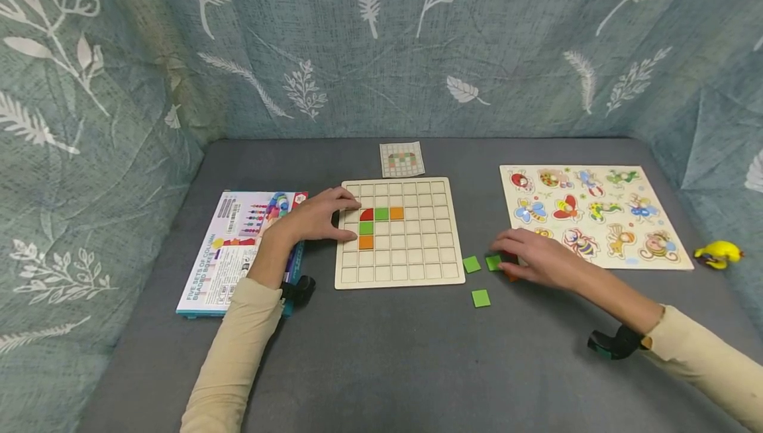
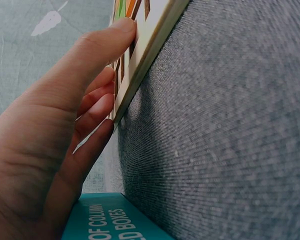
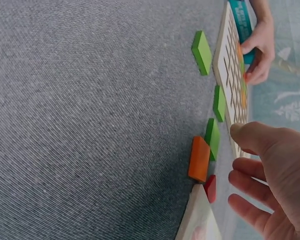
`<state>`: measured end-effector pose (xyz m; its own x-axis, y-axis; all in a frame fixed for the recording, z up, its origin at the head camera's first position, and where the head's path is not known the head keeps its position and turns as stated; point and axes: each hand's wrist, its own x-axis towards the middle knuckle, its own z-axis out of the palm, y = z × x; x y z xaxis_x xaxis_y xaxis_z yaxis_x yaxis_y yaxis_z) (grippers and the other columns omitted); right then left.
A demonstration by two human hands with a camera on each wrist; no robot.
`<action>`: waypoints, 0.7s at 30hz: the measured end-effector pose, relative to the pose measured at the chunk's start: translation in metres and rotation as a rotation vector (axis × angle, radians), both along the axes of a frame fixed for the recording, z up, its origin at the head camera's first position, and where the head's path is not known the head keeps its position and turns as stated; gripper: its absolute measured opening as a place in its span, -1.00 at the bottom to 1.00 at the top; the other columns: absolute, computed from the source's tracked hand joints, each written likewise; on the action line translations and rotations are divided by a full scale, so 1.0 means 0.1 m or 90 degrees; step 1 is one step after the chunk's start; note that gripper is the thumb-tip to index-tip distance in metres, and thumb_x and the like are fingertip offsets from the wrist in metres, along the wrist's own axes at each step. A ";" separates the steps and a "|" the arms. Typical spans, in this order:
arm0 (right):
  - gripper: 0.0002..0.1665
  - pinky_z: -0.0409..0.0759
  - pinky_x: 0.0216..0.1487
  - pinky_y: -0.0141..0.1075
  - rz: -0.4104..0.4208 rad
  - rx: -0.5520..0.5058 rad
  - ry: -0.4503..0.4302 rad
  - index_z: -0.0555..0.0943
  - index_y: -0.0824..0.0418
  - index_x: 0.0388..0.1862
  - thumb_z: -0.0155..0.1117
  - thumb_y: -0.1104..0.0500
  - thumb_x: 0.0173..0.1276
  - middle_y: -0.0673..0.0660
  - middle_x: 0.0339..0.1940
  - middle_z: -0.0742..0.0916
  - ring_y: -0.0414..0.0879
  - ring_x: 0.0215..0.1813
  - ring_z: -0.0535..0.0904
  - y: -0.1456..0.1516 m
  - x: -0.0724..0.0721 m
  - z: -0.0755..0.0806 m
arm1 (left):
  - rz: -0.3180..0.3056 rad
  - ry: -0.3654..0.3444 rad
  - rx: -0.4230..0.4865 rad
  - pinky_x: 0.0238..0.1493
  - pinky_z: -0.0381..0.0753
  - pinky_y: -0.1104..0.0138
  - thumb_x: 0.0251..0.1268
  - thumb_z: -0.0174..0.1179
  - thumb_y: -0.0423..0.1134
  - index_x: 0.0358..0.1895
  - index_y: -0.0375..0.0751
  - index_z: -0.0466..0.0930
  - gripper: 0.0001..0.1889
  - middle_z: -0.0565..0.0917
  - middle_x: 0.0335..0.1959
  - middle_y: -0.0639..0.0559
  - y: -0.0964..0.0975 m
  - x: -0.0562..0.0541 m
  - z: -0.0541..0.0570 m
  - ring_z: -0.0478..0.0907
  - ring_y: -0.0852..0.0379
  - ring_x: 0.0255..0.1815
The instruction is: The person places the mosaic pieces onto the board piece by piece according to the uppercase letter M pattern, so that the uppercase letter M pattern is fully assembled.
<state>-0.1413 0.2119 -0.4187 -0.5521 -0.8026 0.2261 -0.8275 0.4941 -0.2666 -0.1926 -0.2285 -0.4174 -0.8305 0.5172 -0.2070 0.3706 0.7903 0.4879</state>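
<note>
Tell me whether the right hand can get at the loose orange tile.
Probably yes: the right hand looks empty and is just above the orange tile, with nothing seeming to lie on it, though a green tile sits close beside it.

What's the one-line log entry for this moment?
left hand: touching grid board at left side | right hand: empty, near orange tile | also loose: three green tiles, red tile | on board: five tiles visible

Carries, across the grey tabletop (image 1: pixel 405 360), a box (image 1: pixel 205 274) at left, a gridded board (image 1: pixel 411 254) centrally, a printed card (image 1: pixel 402 159) behind, three green tiles (image 1: pixel 480 298) (orange piece (image 3: pixel 199 159) and red piece (image 3: pixel 210 189) close by), a picture puzzle (image 1: pixel 551 196), a yellow toy (image 1: pixel 720 253) at right.
</note>
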 end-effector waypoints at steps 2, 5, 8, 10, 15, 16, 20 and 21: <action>-0.63 0.59 -0.21 -0.26 0.007 -0.003 -0.002 0.65 0.17 -0.07 0.49 0.20 0.11 0.02 -0.13 0.69 -0.17 -0.16 0.59 -0.01 0.00 0.00 | 0.000 0.002 -0.001 0.29 0.41 0.01 0.08 0.37 0.15 0.32 -0.12 0.47 -0.26 0.39 0.28 -0.03 0.00 -0.01 0.00 0.34 -0.01 0.28; -0.63 0.55 -0.26 -0.30 0.015 -0.010 -0.006 0.63 0.17 -0.08 0.48 0.21 0.12 0.00 -0.15 0.68 -0.20 -0.22 0.56 -0.03 0.00 -0.01 | 0.000 -0.001 -0.002 0.29 0.41 0.01 0.07 0.37 0.15 0.32 -0.12 0.47 -0.26 0.39 0.28 -0.03 0.00 -0.01 0.01 0.34 -0.01 0.28; -0.64 0.54 -0.28 -0.32 0.019 -0.017 -0.001 0.62 0.17 -0.10 0.48 0.23 0.10 -0.01 -0.15 0.67 -0.20 -0.23 0.54 -0.02 0.00 -0.02 | -0.002 -0.006 0.001 0.29 0.41 0.02 0.08 0.37 0.15 0.32 -0.11 0.47 -0.26 0.38 0.29 -0.02 0.01 -0.02 0.00 0.33 0.00 0.29; -0.65 0.53 -0.28 -0.32 0.024 -0.021 0.001 0.61 0.16 -0.13 0.49 0.25 0.08 -0.01 -0.15 0.67 -0.20 -0.23 0.54 -0.02 -0.01 -0.03 | -0.001 -0.007 0.001 0.29 0.41 0.03 0.08 0.37 0.15 0.32 -0.10 0.47 -0.27 0.38 0.29 -0.02 0.01 -0.03 0.00 0.32 0.00 0.29; -0.66 0.55 -0.25 -0.29 0.038 -0.027 0.008 0.60 0.15 -0.19 0.50 0.27 0.04 0.02 -0.13 0.67 -0.20 -0.19 0.54 -0.01 -0.01 -0.05 | -0.004 -0.005 0.000 0.28 0.41 0.02 0.08 0.37 0.15 0.31 -0.10 0.48 -0.27 0.39 0.29 -0.02 0.00 -0.02 0.00 0.33 0.00 0.28; -0.66 0.55 -0.25 -0.30 0.038 -0.027 0.007 0.60 0.15 -0.19 0.50 0.27 0.05 0.02 -0.13 0.67 -0.20 -0.19 0.54 -0.01 -0.02 -0.06 | -0.004 -0.005 0.000 0.28 0.41 0.02 0.07 0.37 0.15 0.31 -0.09 0.48 -0.27 0.39 0.29 -0.02 0.00 -0.02 0.01 0.33 0.00 0.29; -0.65 0.53 -0.28 -0.34 0.029 -0.023 -0.003 0.59 0.16 -0.14 0.49 0.24 0.09 -0.01 -0.16 0.65 -0.23 -0.24 0.49 -0.03 -0.01 -0.07 | -0.007 0.000 -0.001 0.29 0.41 0.01 0.08 0.37 0.15 0.31 -0.09 0.48 -0.28 0.39 0.28 -0.02 -0.01 -0.01 0.00 0.34 -0.01 0.29; -0.64 0.52 -0.28 -0.34 0.025 -0.021 -0.007 0.58 0.16 -0.12 0.49 0.23 0.09 -0.02 -0.17 0.64 -0.23 -0.24 0.48 -0.04 -0.01 -0.07 | -0.008 0.001 -0.001 0.29 0.41 0.01 0.08 0.37 0.15 0.30 -0.09 0.48 -0.28 0.39 0.28 -0.02 -0.01 -0.01 0.00 0.34 -0.01 0.29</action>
